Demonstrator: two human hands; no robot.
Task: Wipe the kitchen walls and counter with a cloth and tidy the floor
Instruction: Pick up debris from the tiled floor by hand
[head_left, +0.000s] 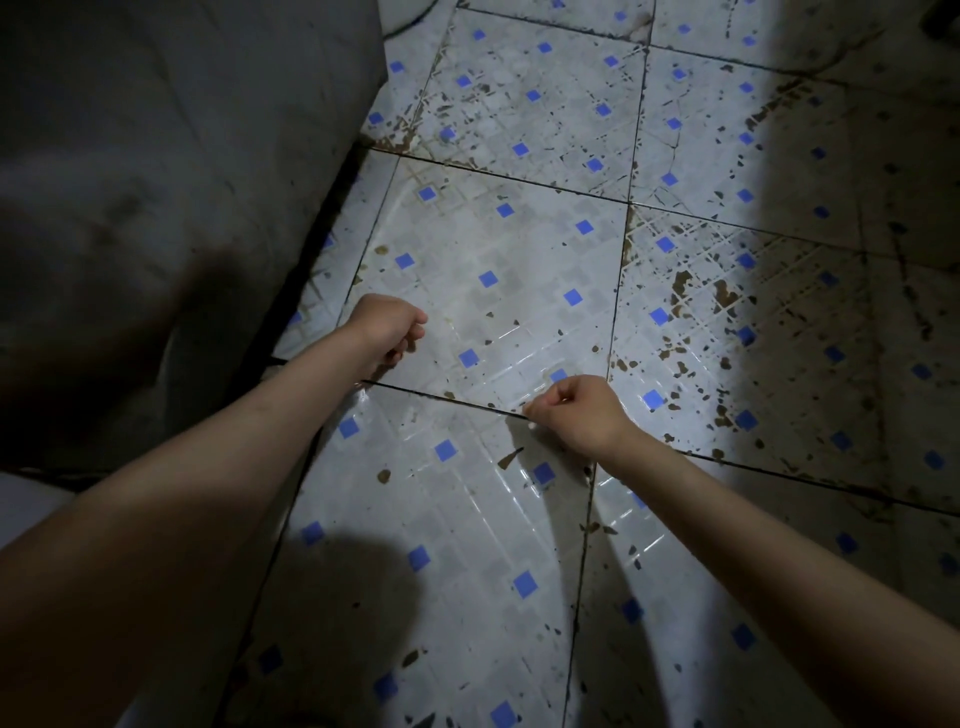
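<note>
Both fists are curled, gripping nothing visible: left hand (387, 325) beside the dark wall (156, 182), right hand (576, 410) over the stained floor (493, 244).

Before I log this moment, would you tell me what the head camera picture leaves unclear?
- Left hand: fingers curl under the palm, hiding whether anything is held.
- Right hand: curled fingers; something tiny at the fingertips is too small to identify.
- Dark grey surface on the left: shadow hides what it is.
- White floor tiles with blue squares: right part lost in shadow.
- No cloth is in view.
</note>
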